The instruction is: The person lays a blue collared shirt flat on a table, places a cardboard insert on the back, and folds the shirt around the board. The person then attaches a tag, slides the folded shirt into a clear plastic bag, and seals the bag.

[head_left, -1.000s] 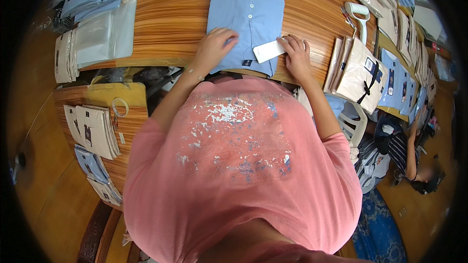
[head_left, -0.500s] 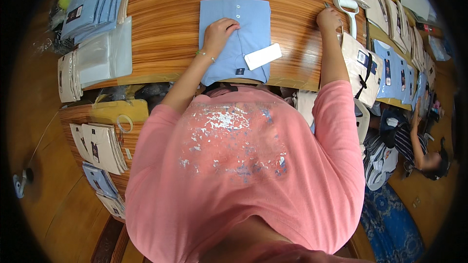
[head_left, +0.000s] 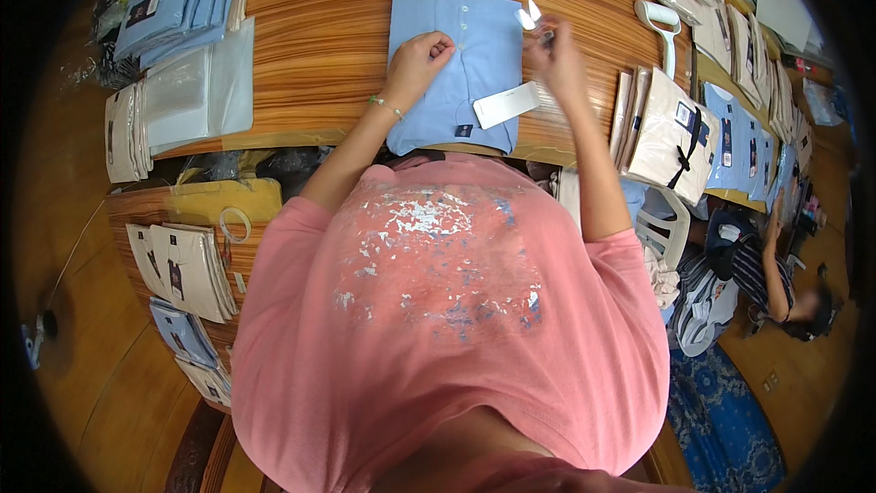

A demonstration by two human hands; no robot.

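Observation:
A folded light blue shirt (head_left: 497,46) lies on the wood-grain table in front of me, its button placket facing up. Attached to it is a white hang tag (head_left: 505,106) on a thin string, and a small dark label (head_left: 464,131) sits at its near edge. My left hand (head_left: 420,61) rests on the shirt beside the placket, thumb and forefinger pinched together; what is between them is too small to make out. Over the table at the shirt's right edge, my right hand (head_left: 560,59), blurred by motion, grips small thread snips (head_left: 529,15) with two bright blades spread apart.
A white lint roller (head_left: 669,50) lies to the right, beyond a stack of packed beige garments (head_left: 666,128). Bagged blue shirts (head_left: 178,9) and clear plastic bags (head_left: 219,82) sit at the left. A lower surface holds more packed garments (head_left: 178,269). Another person (head_left: 776,265) is at the far right.
My right hand has come left from beside the lint roller to the shirt's right edge, bringing the snips. My left hand keeps its pinch at the placket. The whole view has shifted slightly.

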